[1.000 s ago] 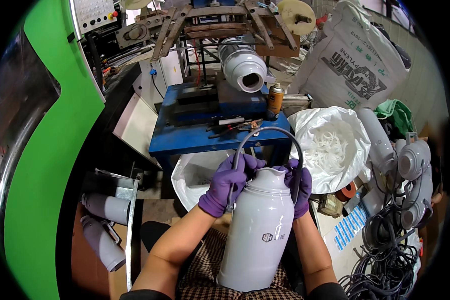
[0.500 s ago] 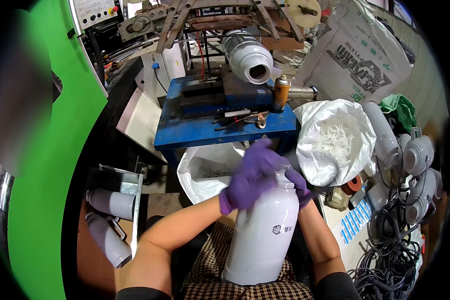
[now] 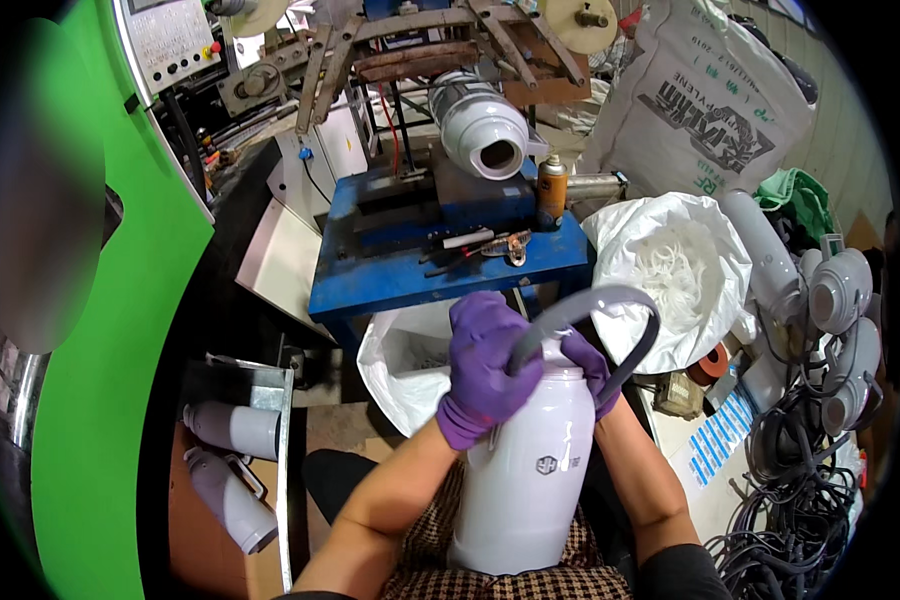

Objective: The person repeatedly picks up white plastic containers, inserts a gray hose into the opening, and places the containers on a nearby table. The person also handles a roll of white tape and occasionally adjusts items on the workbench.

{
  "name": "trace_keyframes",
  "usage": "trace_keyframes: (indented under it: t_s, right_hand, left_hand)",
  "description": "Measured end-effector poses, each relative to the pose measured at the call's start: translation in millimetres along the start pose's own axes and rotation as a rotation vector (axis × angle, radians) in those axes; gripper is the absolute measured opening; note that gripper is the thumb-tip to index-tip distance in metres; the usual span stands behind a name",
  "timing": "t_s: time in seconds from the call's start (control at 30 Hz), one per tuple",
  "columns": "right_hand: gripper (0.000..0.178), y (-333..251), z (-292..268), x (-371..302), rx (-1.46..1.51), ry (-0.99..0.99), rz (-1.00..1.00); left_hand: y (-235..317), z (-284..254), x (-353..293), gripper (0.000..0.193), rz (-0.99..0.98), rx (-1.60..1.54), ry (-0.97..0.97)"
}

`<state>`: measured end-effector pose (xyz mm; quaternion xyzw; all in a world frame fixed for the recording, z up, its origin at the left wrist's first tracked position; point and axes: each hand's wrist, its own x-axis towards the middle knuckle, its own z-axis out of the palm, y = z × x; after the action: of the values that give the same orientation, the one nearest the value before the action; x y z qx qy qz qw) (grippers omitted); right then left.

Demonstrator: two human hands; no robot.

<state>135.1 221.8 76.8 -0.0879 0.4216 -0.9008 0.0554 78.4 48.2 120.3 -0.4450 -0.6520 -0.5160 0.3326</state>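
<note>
"What are you seeing closest?"

"I'm seeing the pale grey flask [image 3: 520, 480] standing on a checked lap [image 3: 432, 535]. The left hand [image 3: 492, 365] is gripping one end of the grey handle [image 3: 630, 297], fingers curling around it. The right hand [image 3: 588, 362] is touching the neck; handle and flask are partly blocking my view, so I cannot tell how tightly its fingers are closing."

"Any change?"

"The handle is now arching above the neck, instead of blurring low at the right as half a second ago."

"Farther out?"

"Leftward, a metal-rimmed bin [image 3: 286, 490] is holding two flasks [image 3: 235, 428]. Rightward, a white bag [image 3: 712, 330] is holding white rings [image 3: 665, 280]. Pliers [image 3: 455, 263] and an orange can [image 3: 551, 195] are occupying the blue surface [image 3: 370, 290]. Behind, another flask [image 3: 478, 125] is lying sideways, and a printed sack [image 3: 670, 150] is standing."
</note>
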Motion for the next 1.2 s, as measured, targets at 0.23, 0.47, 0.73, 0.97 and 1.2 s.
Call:
trace_keyframes:
  t_s: [0.23, 0.47, 0.73, 0.97, 1.2]
  right_hand:
    - [0.049, 4.1, -17.7, 7.8, -0.179, -0.098, 0.026]
    - [0.075, -14.9, -46.0, -34.3, -0.105, 0.026, -0.066]
    - [0.055, -148.9, -101.1, -297.1, -0.2, 0.802, -1.159]
    - [0.038, -250.8, -128.1, -457.7, -0.779, 1.49, -1.334]
    - [0.042, -261.7, -236.5, -525.8, -1.31, 1.818, -0.744]
  left_hand:
    - [-22.6, -12.7, -11.0, 0.011, -0.59, -0.765, -0.24]
    - [3.9, -16.5, -7.0, 0.043, -0.3, -0.557, -0.135]
    - [155.3, -68.3, 20.5, 0.031, 0.584, -0.137, -0.453]
    - [189.0, -47.7, 48.0, 0.005, 0.601, -0.061, -0.344]
    - [151.4, -44.3, 32.1, 0.018, 0.222, -0.516, -0.632]
